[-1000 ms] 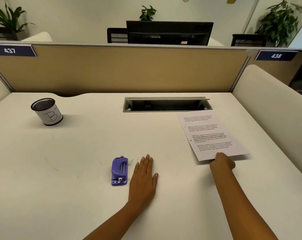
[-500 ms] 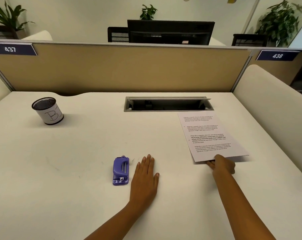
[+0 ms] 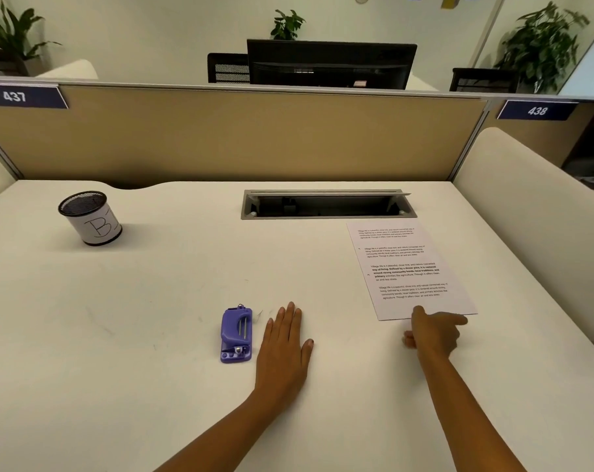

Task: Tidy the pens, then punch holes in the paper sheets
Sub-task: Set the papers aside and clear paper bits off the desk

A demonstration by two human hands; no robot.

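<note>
White printed paper sheet (image 3: 407,267) lies toward the white desk's (image 3: 152,301) right edge, long axis near-to-far, top leaning left. Right hand (image 3: 431,332), half-curled, touches its near edge; grip unclear. Left hand (image 3: 283,345) lies flat beside purple plastic hole punch (image 3: 237,333).

You have one view, worn on your head. Wide-angled, it faces forward and down over the desk (image 3: 118,352), close enough that your left hand (image 3: 283,338) and right hand (image 3: 433,332) sit low in frame. It reaches past the partition (image 3: 220,141) to a monitor (image 3: 329,63).
</note>
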